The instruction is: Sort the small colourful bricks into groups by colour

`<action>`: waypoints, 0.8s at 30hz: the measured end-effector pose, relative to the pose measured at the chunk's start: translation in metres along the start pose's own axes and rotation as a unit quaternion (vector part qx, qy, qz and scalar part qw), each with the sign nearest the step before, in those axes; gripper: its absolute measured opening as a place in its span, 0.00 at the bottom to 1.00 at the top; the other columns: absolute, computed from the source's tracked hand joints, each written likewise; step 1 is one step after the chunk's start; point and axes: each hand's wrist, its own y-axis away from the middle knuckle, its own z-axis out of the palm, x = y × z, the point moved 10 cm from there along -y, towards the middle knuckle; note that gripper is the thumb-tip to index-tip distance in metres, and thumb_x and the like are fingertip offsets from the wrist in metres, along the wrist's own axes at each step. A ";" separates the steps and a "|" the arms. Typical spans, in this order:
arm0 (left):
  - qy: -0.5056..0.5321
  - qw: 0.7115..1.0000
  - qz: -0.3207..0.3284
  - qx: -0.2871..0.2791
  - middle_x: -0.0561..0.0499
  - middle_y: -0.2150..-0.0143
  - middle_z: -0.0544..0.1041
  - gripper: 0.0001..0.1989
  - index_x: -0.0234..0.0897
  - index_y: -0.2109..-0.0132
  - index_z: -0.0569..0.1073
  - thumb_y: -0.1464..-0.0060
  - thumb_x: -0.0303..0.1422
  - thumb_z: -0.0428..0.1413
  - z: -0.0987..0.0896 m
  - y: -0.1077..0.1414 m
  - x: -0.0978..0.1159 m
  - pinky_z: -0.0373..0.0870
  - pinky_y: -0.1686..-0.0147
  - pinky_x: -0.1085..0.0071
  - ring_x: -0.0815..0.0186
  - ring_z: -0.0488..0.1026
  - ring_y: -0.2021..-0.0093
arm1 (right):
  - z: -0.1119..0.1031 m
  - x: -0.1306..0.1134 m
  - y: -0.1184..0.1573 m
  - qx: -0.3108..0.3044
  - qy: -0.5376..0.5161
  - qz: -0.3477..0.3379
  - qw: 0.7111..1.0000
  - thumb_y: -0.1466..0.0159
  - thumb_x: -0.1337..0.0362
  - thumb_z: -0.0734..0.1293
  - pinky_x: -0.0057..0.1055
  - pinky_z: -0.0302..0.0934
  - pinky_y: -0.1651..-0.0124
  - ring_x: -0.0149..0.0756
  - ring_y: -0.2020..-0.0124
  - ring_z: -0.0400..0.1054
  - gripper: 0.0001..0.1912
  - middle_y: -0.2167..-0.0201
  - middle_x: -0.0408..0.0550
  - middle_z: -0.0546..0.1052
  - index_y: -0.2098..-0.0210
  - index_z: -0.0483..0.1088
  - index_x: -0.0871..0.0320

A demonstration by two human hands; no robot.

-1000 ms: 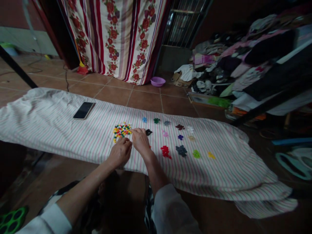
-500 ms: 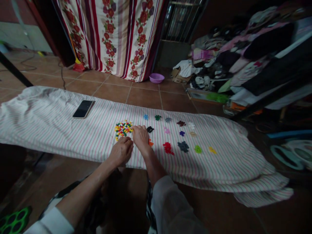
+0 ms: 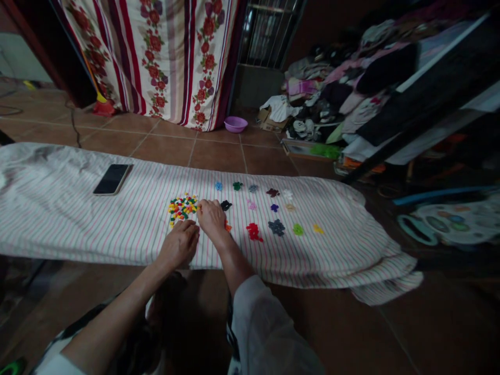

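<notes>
A mixed pile of small red, yellow, green, white and orange pieces lies on the striped cloth. My right hand is at the pile's right edge, fingers pinched together; anything between them is too small to make out. Just below the pile rests my left hand, its fingers curled in and their tips hidden. Sorted by colour, small heaps spread to the right: a black heap, a red heap, a dark grey heap and several others. My right hand partly covers an orange heap.
A phone lies on the cloth at the left. Beyond the table are a floral curtain, a purple basin and a red broom. Clothes are heaped at the back right.
The view has turned to the right, so everything sits further left in the picture. Both hands stay by the mixed pile, with little change in their grip.
</notes>
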 end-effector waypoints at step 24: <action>-0.055 0.996 0.030 0.064 0.43 0.57 0.74 0.11 0.34 0.59 0.73 0.39 0.31 0.47 -0.005 0.001 0.010 0.70 0.57 0.61 0.58 0.67 0.58 | -0.092 0.179 0.048 0.175 -0.145 0.150 0.962 0.42 0.64 0.62 0.30 0.63 0.60 0.35 0.66 0.71 0.08 0.69 0.45 0.78 0.66 0.72 0.56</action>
